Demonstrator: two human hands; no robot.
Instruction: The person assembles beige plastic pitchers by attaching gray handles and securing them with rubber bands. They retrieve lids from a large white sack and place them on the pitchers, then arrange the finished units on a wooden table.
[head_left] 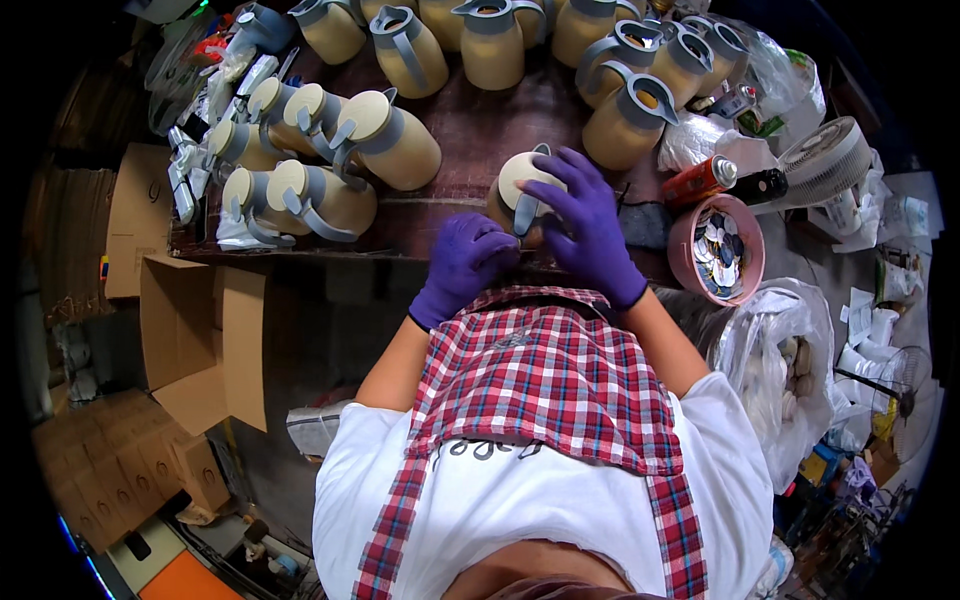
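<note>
A cream jug (504,212) with a grey rim and handle stands at the front edge of the dark table, a round cream lid (528,178) on its top. My right hand (592,222), in a purple glove, reaches over it from the right. Its fingers curve over the lid and its thumb lies beside the handle. My left hand (465,262), gloved alike, is closed just left of the jug's lower part. Whatever its curled fingers hold is hidden.
Several lidded jugs (400,150) stand at the left; jugs with uncovered mouths (625,125) line the back and right. A pink tub (680,255) of small discs, a red spray can (700,180) and a fan (825,160) are at the right. An open carton (245,340) is below left.
</note>
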